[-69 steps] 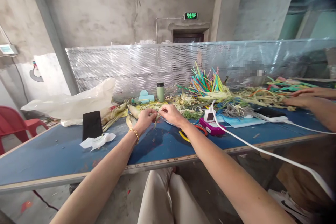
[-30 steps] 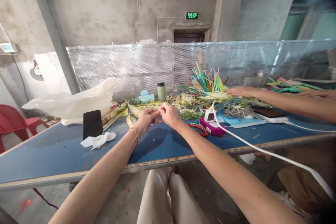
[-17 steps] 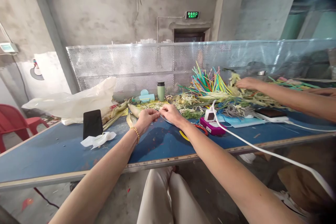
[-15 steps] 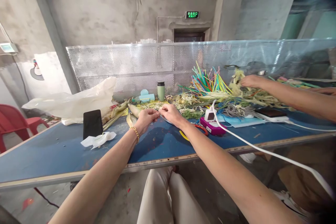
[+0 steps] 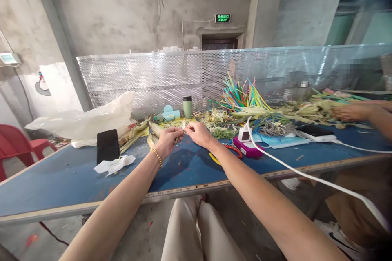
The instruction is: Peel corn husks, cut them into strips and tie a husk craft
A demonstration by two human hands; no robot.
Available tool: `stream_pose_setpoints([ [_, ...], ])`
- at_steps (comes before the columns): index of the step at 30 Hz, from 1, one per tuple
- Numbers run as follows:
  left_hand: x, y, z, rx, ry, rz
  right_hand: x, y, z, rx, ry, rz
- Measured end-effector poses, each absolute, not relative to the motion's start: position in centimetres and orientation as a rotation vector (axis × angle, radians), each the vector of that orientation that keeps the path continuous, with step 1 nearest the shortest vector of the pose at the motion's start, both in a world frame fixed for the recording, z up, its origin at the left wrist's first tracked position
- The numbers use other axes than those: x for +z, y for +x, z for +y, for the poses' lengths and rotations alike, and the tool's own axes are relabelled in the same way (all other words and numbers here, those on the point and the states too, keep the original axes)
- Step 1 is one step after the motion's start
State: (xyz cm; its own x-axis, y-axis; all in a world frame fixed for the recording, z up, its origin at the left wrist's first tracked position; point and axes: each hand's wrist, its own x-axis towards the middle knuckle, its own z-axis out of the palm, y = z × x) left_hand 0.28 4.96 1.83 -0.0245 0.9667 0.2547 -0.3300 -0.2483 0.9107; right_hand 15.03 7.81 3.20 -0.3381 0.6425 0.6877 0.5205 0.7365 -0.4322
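Note:
In the head view, my left hand (image 5: 168, 142), with a gold bead bracelet (image 5: 157, 157) at its wrist, is closed in a pinch over the blue table. My right hand (image 5: 198, 133) meets it from the right, also pinching. Between the touching fingertips a small pale piece (image 5: 183, 124) sticks up; its kind is too small to make out. Just behind my left hand lie dried corn husks (image 5: 156, 129). To the right of my right wrist, partly hidden by the forearm, are orange and yellow scissor-like handles (image 5: 234, 151).
A black phone (image 5: 108, 146) leans behind a white tissue (image 5: 114, 164). A green bottle (image 5: 187, 107), colourful pipe-like sticks (image 5: 241, 96) and husk scraps line the back. A purple power strip (image 5: 249, 147) with a white cable stands right. A co-worker's hand (image 5: 352, 111) is at far right.
The co-worker's hand has drawn back to the right from the husk pile. A small pale piece now shows between my fingertips; my hands have barely shifted.

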Motion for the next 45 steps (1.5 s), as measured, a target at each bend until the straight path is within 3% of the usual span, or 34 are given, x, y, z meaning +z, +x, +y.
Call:
stream_pose_setpoints([
  [9, 1.6, 0.33, 5.18, 1.501, 1.141, 0.775, 2.96, 14.97, 7.85, 0.347, -0.916, -1.983],
  [19, 1.5, 0.21, 5.51, 1.454, 1.037, 0.759, 3.13, 15.04, 7.68, 0.32, -0.97, -2.019],
  [24, 1.57, 0.06, 5.66, 1.466, 1.041, 0.759, 3.03, 15.2, 7.32, 0.558, -0.922, -1.997],
  [34, 1.49, 0.03, 5.16, 1.397, 1.317, 0.787, 2.7, 15.36, 8.08, 0.725, -0.778, -1.814],
  [41, 1.22, -0.12, 5.21, 1.445, 1.558, 0.92, 2.66, 15.0, 7.88, 0.98, -0.972, -1.638],
  [45, 0.9, -0.09, 5.5, 1.414, 1.491, 0.885, 2.58, 14.75, 7.61, 0.896, -1.021, -1.662],
])
